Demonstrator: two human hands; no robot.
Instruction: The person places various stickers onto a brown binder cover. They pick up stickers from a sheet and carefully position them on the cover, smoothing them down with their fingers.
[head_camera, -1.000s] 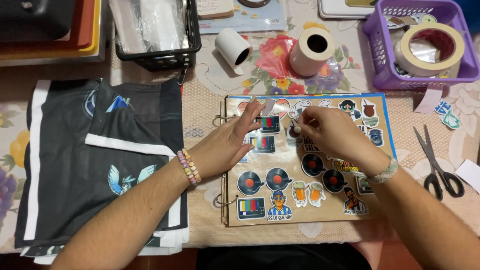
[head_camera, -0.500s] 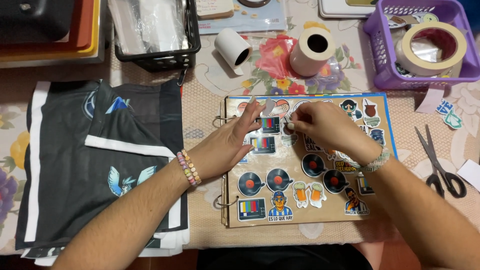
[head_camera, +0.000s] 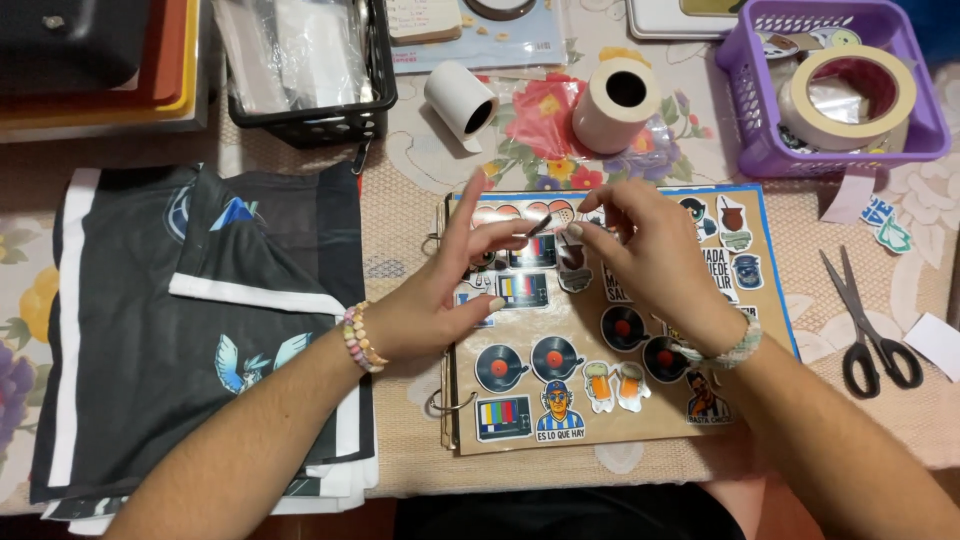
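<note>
Together the left hand (head_camera: 440, 300) and right hand (head_camera: 650, 255) pinch a small sticker (head_camera: 540, 224) above the binder page's (head_camera: 520, 395) top edge.

1. The sticker album (head_camera: 560, 400) is a ring-bound brown page lying flat and open on the worktop, its metal rings along its left edge and a blue border along its top and right edges.
2. Its page carries many stickers: vinyl records, small televisions, beer mugs and cartoon figures, set in loose rows.
3. A small sticker (head_camera: 540, 224) is tilted above the page's upper part, pinched between fingers.
</note>
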